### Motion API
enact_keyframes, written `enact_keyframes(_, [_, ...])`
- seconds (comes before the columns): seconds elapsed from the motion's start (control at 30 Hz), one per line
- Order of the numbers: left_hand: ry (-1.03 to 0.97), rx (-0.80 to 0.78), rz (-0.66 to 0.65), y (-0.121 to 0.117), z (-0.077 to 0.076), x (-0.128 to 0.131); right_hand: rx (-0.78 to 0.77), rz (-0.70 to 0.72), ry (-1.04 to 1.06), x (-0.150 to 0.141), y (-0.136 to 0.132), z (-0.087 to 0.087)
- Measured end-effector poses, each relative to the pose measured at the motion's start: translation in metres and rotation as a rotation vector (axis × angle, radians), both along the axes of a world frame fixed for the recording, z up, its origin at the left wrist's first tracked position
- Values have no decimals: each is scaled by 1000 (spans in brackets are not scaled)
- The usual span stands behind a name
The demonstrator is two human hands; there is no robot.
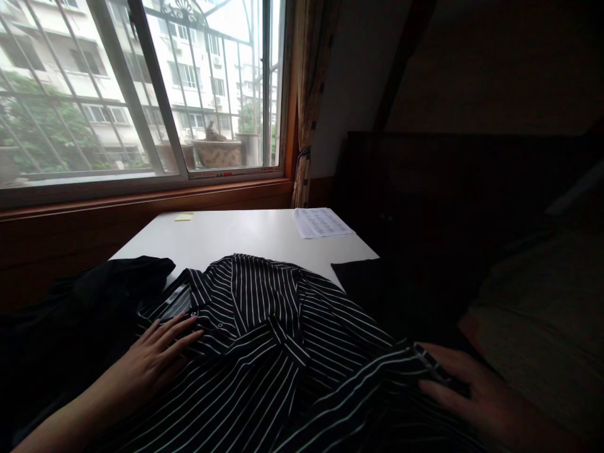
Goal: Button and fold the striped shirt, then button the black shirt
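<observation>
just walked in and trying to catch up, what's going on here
A person is handling a striped shirt spread over the near part of a white table. The left hand rests on the shirt near its collar, while the right hand holds a lifted edge of it; which part is hard to tell. Dark cloth lies to the left, and papers lie toward the table's far right corner.

White table (226, 233), striped shirt (267, 289), dark cloth (127, 280) (left), papers (323, 224), yellow note (184, 216)

Left hand (153, 358) palm down, fingers (175, 329) extended, right hand (465, 380) pinching
</observation>
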State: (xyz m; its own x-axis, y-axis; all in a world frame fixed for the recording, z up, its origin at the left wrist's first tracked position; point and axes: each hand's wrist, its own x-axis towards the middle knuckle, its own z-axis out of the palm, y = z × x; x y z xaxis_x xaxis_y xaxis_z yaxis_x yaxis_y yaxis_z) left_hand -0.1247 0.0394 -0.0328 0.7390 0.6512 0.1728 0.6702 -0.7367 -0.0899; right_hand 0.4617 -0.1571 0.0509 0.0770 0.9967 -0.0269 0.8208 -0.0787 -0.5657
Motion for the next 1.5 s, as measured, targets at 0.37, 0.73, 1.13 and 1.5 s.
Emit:
enact_keyframes(0.37, [-119,13,-72,-4,26,20,-18,289,7,-85,20,-2])
enact_keyframes(0.73, [-217,-251,-458,-45,64,160,-121,439,200,-115,28,7])
enact_keyframes(1.13, [-205,-493,-714,-77,52,247,148,-261,108,52,114,-46])
enact_keyframes(1.5, [-273,-490,-712,-74,41,246,58,-433,354,105,64,-40])
